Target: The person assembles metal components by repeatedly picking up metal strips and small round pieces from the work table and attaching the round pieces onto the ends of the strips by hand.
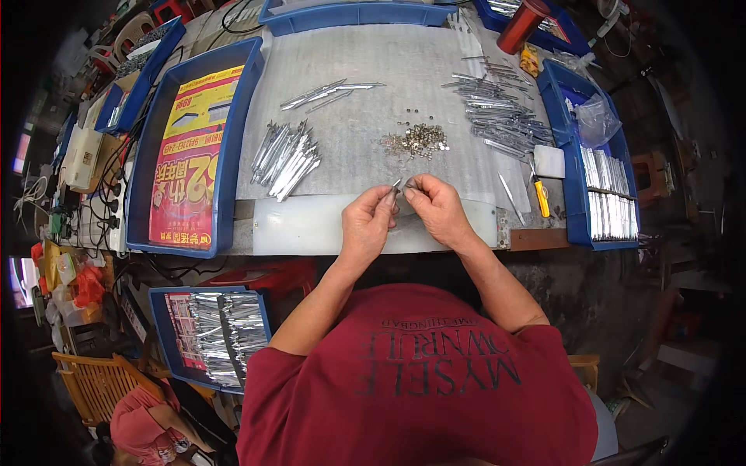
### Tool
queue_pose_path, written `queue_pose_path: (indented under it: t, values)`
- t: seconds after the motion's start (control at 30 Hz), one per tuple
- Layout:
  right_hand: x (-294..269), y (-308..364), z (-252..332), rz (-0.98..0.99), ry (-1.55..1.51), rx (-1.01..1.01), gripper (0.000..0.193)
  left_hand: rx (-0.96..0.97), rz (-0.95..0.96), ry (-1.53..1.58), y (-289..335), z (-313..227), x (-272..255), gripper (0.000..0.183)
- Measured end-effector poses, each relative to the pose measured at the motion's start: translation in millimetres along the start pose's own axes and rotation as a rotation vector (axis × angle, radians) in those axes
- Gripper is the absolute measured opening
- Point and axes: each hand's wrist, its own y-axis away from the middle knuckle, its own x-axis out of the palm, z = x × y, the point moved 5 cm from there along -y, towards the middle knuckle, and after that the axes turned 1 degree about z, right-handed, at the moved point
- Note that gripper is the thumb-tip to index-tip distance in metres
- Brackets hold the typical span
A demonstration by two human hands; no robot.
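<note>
My left hand [367,221] and my right hand [437,206] meet over the front edge of the grey worktable [404,70], fingertips pinched together on a small metal piece [401,186]. Just beyond them lies a heap of tiny metal rivets [417,140]. A pile of shiny metal strips [285,155] lies to the left of my hands, and a larger spread of metal strips [497,116] lies at the right. How the small piece is shared between the two hands is hard to tell.
A blue tray [225,155] lined with red and yellow paper sits at the left. A blue tray [579,194] at the right holds stacked strips. A yellow-handled screwdriver [540,196], a copper wire spool [519,26] and a lower blue tray [159,326] of strips are nearby. Another person [144,423] sits at the lower left.
</note>
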Motion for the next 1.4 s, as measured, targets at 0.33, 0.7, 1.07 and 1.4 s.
queue_pose_path:
  t: [0.33, 0.7, 1.07, 1.4]
  values:
    - [0.3, 0.0, -5.3, -0.03, -0.042, -0.02, 0.018, 0.008, 0.013, 0.013, 1.3, 3.5, 5.4, 0.015]
    - [-1.5, 4.3, 8.2, -0.184, 0.268, -0.164, 0.016, 0.148, -0.055, -0.131, 3.3, 2.7, 6.0, 0.013]
    - [-6.7, -3.6, -13.0, -0.066, 0.024, -0.081, 0.019, 0.138, -0.012, -0.057, 4.7, 3.2, 9.2, 0.014]
    - [-10.8, -2.5, -19.0, -0.011, -0.108, -0.014, 0.02, -0.009, 0.028, 0.1, 2.5, 3.7, 12.0, 0.016]
